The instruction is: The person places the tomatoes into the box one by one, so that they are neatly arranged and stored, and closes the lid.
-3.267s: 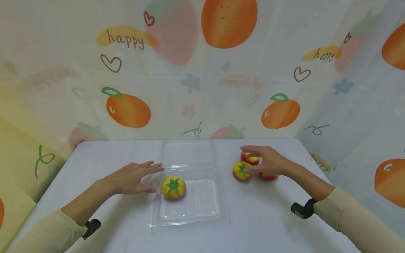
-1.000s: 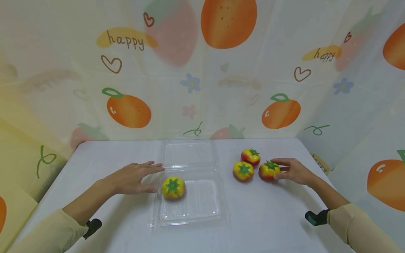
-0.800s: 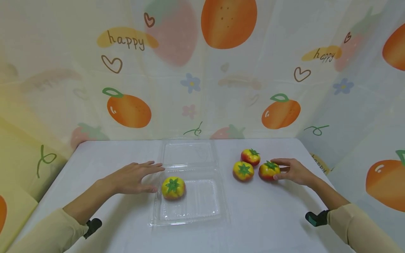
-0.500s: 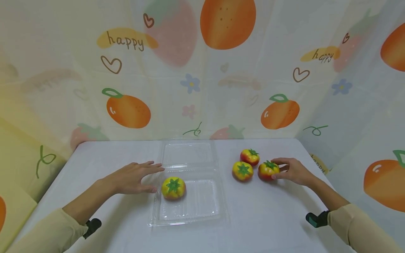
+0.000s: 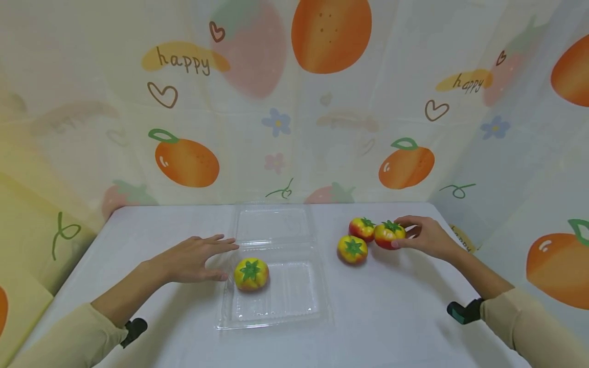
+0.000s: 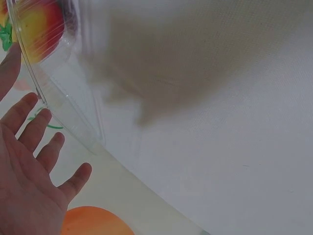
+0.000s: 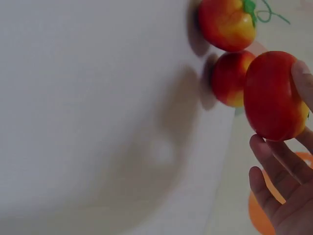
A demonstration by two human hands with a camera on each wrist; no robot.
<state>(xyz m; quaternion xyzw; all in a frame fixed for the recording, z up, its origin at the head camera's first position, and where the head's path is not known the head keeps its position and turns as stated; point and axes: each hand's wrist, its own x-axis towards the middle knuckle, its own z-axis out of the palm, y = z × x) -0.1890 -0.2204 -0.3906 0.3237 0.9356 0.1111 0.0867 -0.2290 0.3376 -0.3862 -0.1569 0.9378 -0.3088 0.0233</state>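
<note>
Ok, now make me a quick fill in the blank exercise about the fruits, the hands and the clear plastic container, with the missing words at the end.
1. The held fruit is in the person's ____ hand.
2. The number of fruits lying in the clear plastic container is ____.
3. The container's lid is not closed but ____.
4. The leafy top of the held fruit is coloured ____.

Missing words: right, one, open, green.
</note>
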